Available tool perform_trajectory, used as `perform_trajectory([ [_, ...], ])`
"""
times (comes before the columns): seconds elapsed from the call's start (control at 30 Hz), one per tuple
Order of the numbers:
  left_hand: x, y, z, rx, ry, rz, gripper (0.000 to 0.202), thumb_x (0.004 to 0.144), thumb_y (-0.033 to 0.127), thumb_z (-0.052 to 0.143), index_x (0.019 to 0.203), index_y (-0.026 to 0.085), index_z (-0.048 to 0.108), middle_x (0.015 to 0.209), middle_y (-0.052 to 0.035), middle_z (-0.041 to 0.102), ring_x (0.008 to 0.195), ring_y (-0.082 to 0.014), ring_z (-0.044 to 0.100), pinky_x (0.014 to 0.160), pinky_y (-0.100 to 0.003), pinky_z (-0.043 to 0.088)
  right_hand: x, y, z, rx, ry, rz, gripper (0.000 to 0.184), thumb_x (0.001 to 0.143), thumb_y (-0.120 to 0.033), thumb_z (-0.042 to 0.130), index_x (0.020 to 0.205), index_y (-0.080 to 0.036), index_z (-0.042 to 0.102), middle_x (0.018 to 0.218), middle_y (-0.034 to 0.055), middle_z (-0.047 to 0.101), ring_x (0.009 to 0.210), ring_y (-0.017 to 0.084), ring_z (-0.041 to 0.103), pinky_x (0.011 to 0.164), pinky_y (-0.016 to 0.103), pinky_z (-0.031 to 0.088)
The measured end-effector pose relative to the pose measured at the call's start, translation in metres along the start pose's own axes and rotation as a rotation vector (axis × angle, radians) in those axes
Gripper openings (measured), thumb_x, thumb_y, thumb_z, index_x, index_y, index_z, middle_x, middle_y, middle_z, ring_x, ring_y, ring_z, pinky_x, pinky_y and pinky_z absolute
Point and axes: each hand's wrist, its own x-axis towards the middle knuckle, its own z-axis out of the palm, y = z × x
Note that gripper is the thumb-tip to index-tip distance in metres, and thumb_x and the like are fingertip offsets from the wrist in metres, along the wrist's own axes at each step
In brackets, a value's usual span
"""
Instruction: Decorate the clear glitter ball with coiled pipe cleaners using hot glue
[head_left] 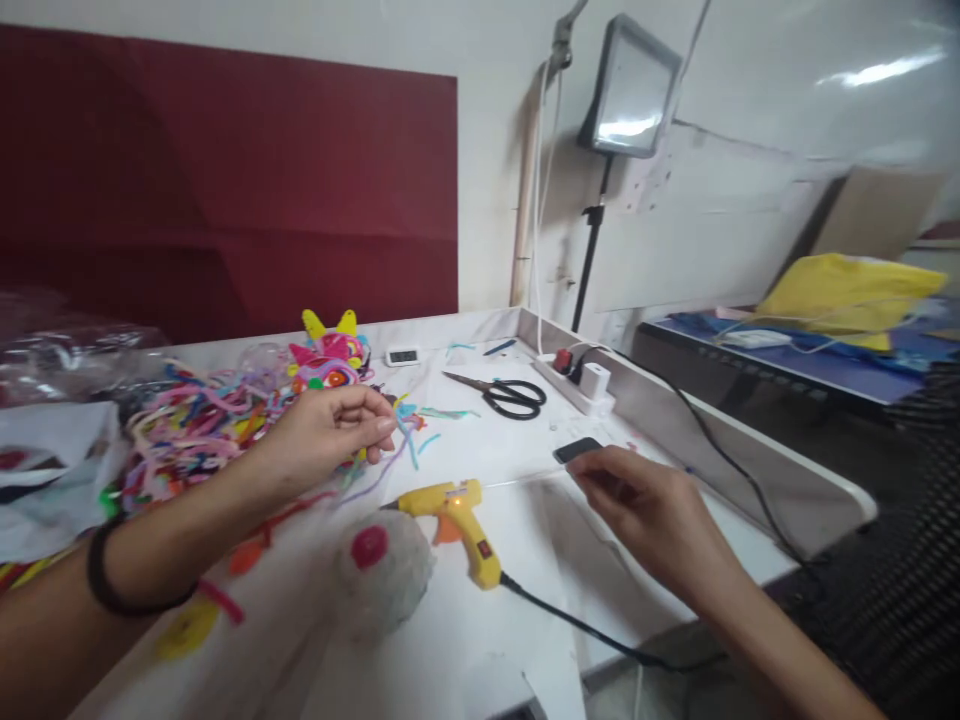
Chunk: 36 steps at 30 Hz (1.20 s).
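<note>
My left hand (341, 430) is closed in a pinch above the table, and a short light-blue pipe cleaner (409, 445) shows at its fingertips. Over the right part of the table, my right hand (649, 500) has its fingers pressed together; whatever may be between them is hidden. Just past those fingertips lies a small dark flat object (577, 449). A yellow glue gun (457, 510) rests between my hands, its nozzle by a blurred whitish ball (386, 580) with a pink-red spot. Black-handled scissors (502, 393) lie farther back.
A pile of colourful pipe cleaners (187, 425) covers the left side, with a bright pink and yellow craft figure (330, 350) behind. A power strip (577, 385) stands along the raised right edge (697, 440). The glue gun's black cord (577, 625) runs toward the lower right.
</note>
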Motion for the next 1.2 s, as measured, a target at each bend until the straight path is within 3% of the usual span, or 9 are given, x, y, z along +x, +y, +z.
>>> perform_trajectory([
  [0.1, -0.017, -0.023, -0.015, -0.092, 0.022, -0.048, 0.026, 0.071, 0.042, 0.067, 0.079, 0.018, 0.063, 0.062, 0.0009, 0.067, 0.055, -0.0135, 0.060, 0.054, -0.024, 0.049, -0.002, -0.034, 0.016, 0.137, -0.170, -0.052, 0.024, 0.088, -0.031, 0.045, 0.091, -0.024, 0.067, 0.080, 0.0005, 0.072, 0.066, 0.014, 0.065, 0.059, 0.024, 0.045],
  [0.23, -0.037, -0.055, -0.023, -0.088, 0.069, -0.082, 0.026, 0.075, 0.041, 0.064, 0.087, 0.018, 0.063, 0.073, -0.0019, 0.071, 0.063, -0.0164, 0.065, 0.062, -0.027, 0.052, -0.001, -0.065, 0.035, 0.020, -0.469, 0.052, 0.031, 0.092, -0.032, 0.039, 0.103, -0.021, 0.066, 0.088, 0.0054, 0.073, 0.074, 0.020, 0.065, 0.066, 0.031, 0.043],
  [0.37, -0.056, -0.077, -0.013, -0.088, 0.035, -0.071, 0.030, 0.079, 0.043, 0.064, 0.097, 0.019, 0.062, 0.090, -0.0047, 0.071, 0.083, -0.0207, 0.068, 0.075, -0.031, 0.053, 0.001, -0.073, 0.055, -0.068, -0.570, 0.114, 0.025, 0.085, -0.036, 0.055, 0.099, -0.017, 0.065, 0.088, 0.0091, 0.072, 0.074, 0.023, 0.065, 0.063, 0.031, 0.040],
  [0.5, -0.073, -0.083, -0.001, 0.064, -0.022, -0.027, 0.037, 0.081, 0.049, 0.063, 0.105, 0.021, 0.060, 0.096, -0.0046, 0.067, 0.091, -0.0234, 0.064, 0.080, -0.035, 0.050, 0.003, -0.074, 0.068, -0.134, -0.602, 0.157, 0.018, 0.082, -0.037, 0.061, 0.083, -0.019, 0.062, 0.083, 0.0092, 0.070, 0.069, 0.022, 0.061, 0.060, 0.031, 0.035],
  [0.73, -0.096, -0.100, 0.011, 0.142, -0.086, 0.096, 0.067, 0.068, 0.042, 0.075, 0.125, 0.023, 0.045, 0.124, -0.0089, 0.054, 0.108, -0.0293, 0.054, 0.091, -0.043, 0.048, 0.003, -0.073, 0.080, -0.184, -0.572, 0.225, 0.009, 0.077, -0.029, 0.056, 0.075, -0.022, 0.052, 0.074, 0.0071, 0.066, 0.061, 0.019, 0.054, 0.056, 0.030, 0.029],
  [0.9, -0.104, -0.112, 0.018, 0.206, -0.078, 0.087, 0.075, 0.062, 0.030, 0.078, 0.126, 0.023, 0.040, 0.130, -0.0108, 0.050, 0.119, -0.0325, 0.050, 0.102, -0.050, 0.042, 0.000, -0.071, 0.066, -0.128, -0.492, 0.243, 0.016, 0.081, -0.036, 0.044, 0.086, -0.021, 0.049, 0.074, 0.0043, 0.060, 0.061, 0.017, 0.052, 0.058, 0.030, 0.035],
  [1.0, -0.106, -0.110, 0.021, 0.221, -0.081, 0.089, 0.074, 0.060, 0.028, 0.078, 0.124, 0.021, 0.041, 0.127, -0.0122, 0.053, 0.120, -0.0333, 0.051, 0.104, -0.051, 0.042, -0.005, -0.076, 0.051, -0.038, -0.372, 0.282, 0.030, 0.084, -0.049, 0.041, 0.093, -0.022, 0.050, 0.071, 0.0003, 0.056, 0.059, 0.016, 0.051, 0.055, 0.028, 0.039],
  [1.1, -0.108, -0.106, 0.026, 0.260, -0.079, 0.062, 0.078, 0.058, 0.029, 0.078, 0.125, 0.020, 0.041, 0.130, -0.0155, 0.052, 0.124, -0.0368, 0.049, 0.105, -0.054, 0.041, -0.012, -0.082, 0.040, 0.153, -0.172, 0.334, 0.038, 0.083, -0.056, 0.050, 0.099, -0.022, 0.054, 0.067, -0.0031, 0.052, 0.056, 0.014, 0.049, 0.049, 0.026, 0.040],
  [1.2, -0.109, -0.106, 0.031, 0.306, -0.090, 0.011, 0.085, 0.054, 0.031, 0.080, 0.128, 0.019, 0.039, 0.135, -0.0188, 0.050, 0.127, -0.0412, 0.047, 0.106, -0.059, 0.039, -0.019, -0.086, 0.034, 0.265, -0.022, 0.353, 0.043, 0.080, -0.059, 0.060, 0.103, -0.023, 0.058, 0.072, -0.0017, 0.058, 0.057, 0.014, 0.052, 0.048, 0.024, 0.043],
])
